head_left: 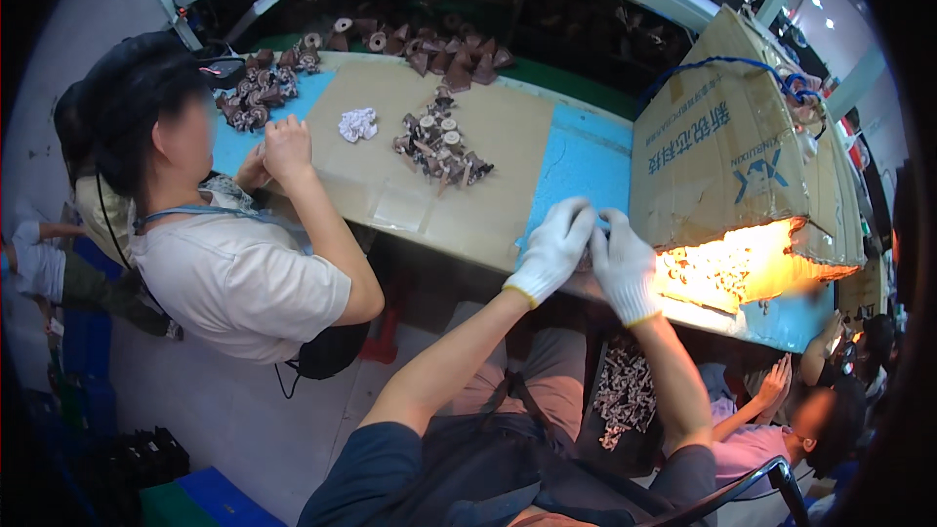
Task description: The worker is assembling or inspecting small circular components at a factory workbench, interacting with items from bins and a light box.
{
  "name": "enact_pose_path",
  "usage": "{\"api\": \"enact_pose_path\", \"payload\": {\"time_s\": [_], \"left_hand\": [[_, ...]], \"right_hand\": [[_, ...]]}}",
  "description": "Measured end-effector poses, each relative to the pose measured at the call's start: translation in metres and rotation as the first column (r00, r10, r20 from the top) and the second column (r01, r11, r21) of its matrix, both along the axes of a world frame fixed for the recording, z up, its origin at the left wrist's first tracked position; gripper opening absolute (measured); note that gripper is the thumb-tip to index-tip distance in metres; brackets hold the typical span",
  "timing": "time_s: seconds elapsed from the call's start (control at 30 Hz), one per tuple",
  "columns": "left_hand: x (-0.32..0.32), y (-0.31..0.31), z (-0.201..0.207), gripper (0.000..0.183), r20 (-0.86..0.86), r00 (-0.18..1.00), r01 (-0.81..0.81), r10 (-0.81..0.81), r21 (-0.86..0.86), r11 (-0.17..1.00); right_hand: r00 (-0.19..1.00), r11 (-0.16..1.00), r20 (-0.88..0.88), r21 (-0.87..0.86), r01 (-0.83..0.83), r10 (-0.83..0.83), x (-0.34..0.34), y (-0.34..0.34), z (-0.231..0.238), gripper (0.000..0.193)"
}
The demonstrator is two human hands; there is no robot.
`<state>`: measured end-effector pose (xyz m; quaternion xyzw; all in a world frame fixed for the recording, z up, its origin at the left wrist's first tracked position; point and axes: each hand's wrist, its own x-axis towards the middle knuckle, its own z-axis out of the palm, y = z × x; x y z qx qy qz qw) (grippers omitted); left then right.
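Note:
My left hand (556, 249), in a white knitted glove with a yellow cuff edge, is at the front edge of the table with its fingers bent inward. Close beside it on the right, my right hand (625, 266) wears a matching glove, its fingers curled too. The fingertips of both meet over something small that the gloves mostly hide. Beyond them on the table lies a heap of small brown and cream parts (444, 148). Below my right forearm, a dark bin (592, 420) holds many small pale and brown pieces (625, 392).
At right stands a large cardboard box (703, 137), brightly lit inside, with a blue cable (717, 62). Brown cone-shaped pieces (459, 63) line the table's back. A crumpled white wad (358, 124) lies nearer a co-worker (234, 263) at left. Another person (761, 439) sits at right.

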<state>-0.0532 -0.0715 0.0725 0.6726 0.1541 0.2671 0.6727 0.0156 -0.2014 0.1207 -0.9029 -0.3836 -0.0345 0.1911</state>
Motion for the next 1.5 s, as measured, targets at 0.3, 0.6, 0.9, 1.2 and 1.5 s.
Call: {"api": "enact_pose_path", "payload": {"time_s": [0.3, 0.6, 0.9, 1.2, 1.5], "left_hand": [[-0.069, 0.0, -0.015, 0.033, 0.026, 0.928, 0.343, -0.373, -0.454, 0.822], [-0.002, 0.072, 0.03, 0.019, 0.004, 0.951, -0.179, 0.308, 0.823, 0.539], [0.023, 0.138, 0.0, 0.018, 0.116, 0.853, -0.11, 0.509, 0.993, -0.041], [0.054, 0.069, -0.069, 0.024, -0.086, 0.964, 0.006, 0.253, 0.954, 0.3], [0.071, 0.051, -0.068, 0.023, -0.065, 0.969, -0.013, 0.239, 0.951, 0.309]], "right_hand": [[0.912, 0.945, -0.402, 0.322, 0.055, 0.084, -0.038, -0.013, -0.022, 0.046], [0.354, 0.846, -0.905, 0.37, 0.384, 0.236, -0.07, -0.069, -0.041, 0.047], [0.209, 0.887, -0.978, 0.108, 0.449, 0.013, -0.087, -0.178, -0.074, 0.046], [0.455, 0.765, -0.891, 0.295, 0.572, 0.003, -0.019, -0.208, -0.039, 0.027], [0.928, 0.829, 0.173, -0.417, 0.372, -0.33, 0.258, -0.177, -0.076, 0.035]]}}
